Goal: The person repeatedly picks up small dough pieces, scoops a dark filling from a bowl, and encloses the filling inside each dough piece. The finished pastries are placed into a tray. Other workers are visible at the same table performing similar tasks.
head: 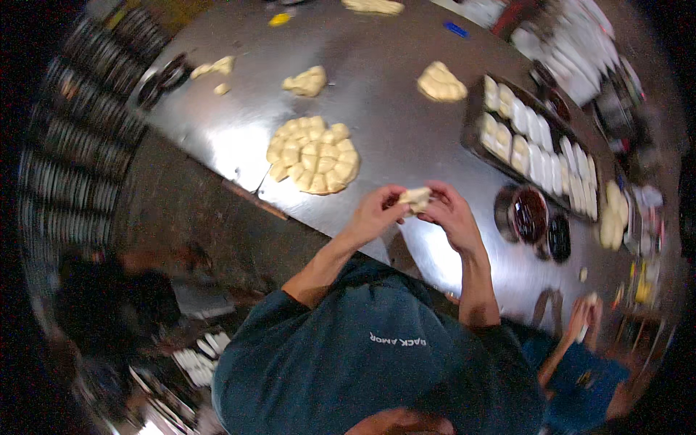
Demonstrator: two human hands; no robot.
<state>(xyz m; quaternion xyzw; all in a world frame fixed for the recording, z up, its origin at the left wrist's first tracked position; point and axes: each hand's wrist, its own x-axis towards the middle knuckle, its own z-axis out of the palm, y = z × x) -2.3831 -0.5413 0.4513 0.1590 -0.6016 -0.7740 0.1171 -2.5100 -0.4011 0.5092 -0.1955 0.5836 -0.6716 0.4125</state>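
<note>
Between them, my left hand (375,213) and my right hand (450,213) grip a small piece of pale dough (415,201) just above the metal worktable (389,138). Fingers and thumbs pinch it from both sides and hide its ends. Left of my hands lies a round slab of dough (318,157), scored or cut into several small portions. Farther back rest two loose dough lumps, one lump (307,81) behind the slab and a larger lump (441,82) to the right.
A dark tray (473,142) of pale elongated pieces sits at the right, with a bowl of dark red contents (529,215) in front. A co-worker's hands (586,315) hold something pale at lower right. A blue object (455,29) lies far back. Stacked trays (81,179) line the left.
</note>
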